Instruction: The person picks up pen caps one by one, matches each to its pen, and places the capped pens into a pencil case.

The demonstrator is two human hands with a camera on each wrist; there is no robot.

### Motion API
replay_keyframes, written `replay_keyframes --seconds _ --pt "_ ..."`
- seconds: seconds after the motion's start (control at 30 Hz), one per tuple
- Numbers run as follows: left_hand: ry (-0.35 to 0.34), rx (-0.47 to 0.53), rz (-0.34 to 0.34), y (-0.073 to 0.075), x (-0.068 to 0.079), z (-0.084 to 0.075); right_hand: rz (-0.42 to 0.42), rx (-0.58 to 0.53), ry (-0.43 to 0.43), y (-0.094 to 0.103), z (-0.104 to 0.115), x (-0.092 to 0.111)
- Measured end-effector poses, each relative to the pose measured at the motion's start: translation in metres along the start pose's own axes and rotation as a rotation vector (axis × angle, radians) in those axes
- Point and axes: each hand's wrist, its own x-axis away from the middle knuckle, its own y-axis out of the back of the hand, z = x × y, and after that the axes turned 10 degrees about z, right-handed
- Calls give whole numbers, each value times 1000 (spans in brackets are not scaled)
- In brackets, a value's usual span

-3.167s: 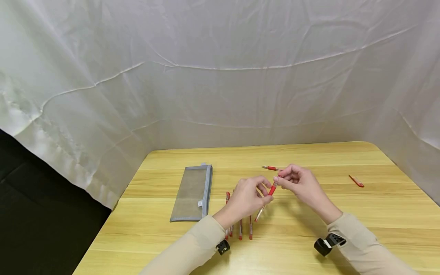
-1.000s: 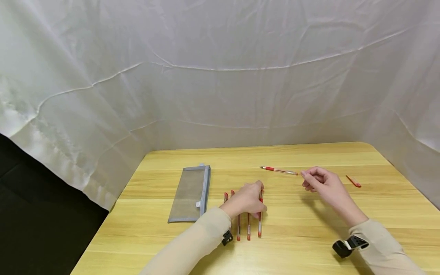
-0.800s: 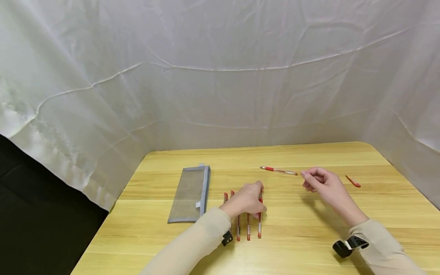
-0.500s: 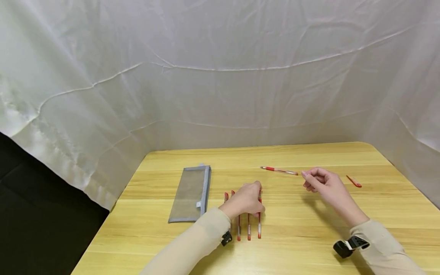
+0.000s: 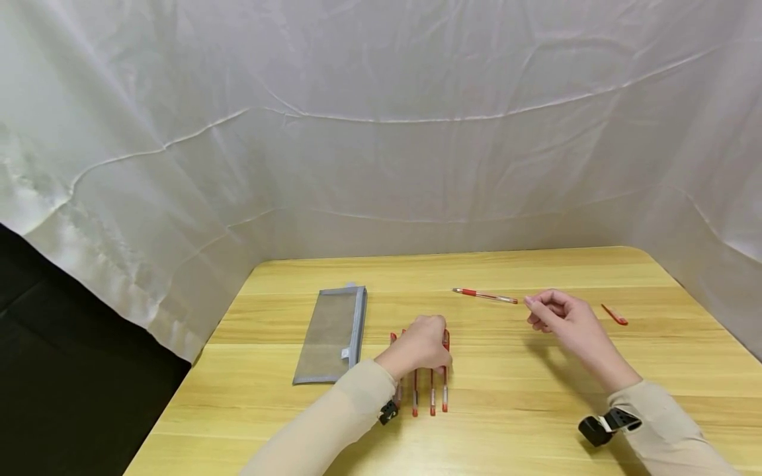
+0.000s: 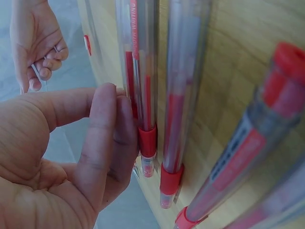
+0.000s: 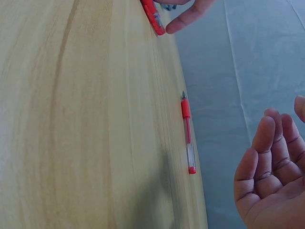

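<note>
Pinched between the thumb and curled fingers of the left hand [image 5: 419, 340] is the end pen [image 5: 445, 390], rightmost in the row [image 5: 415, 396]; it is laid on the table [image 5: 512, 410], long axis toward the person, nearly parallel to its neighbours. How firmly it is held cannot be told, the fingertips being partly hidden. Nothing is held by the right hand [image 5: 568, 324], whose fingers are loosely bent above the table. Nearest to it is the uncapped pen [image 5: 485, 295], set crosswise beyond the row, its writing tip turned left and its rear end just beside the right thumb and forefinger, apparently untouched. Of the two hands, the right is thus the nearer to it, and its axis is turned almost square to that of the end pen. The cap [image 5: 614, 314] is seen to the right of the right hand; the pouch [image 5: 327, 337] is placed left of the row.
</note>
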Motion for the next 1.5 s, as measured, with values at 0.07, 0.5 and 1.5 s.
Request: replay_keyframes --seconds 0.07,0.5,1.5 --pt "1 -5 1 0 0 0 -1 1 -1 0 0 0" --pt "4 -32 1 2 1 -4 -2 -26 -1 3 0 1" --pt "-2 46 -55 3 -19 -31 -20 48 -50 46 -31 -3"
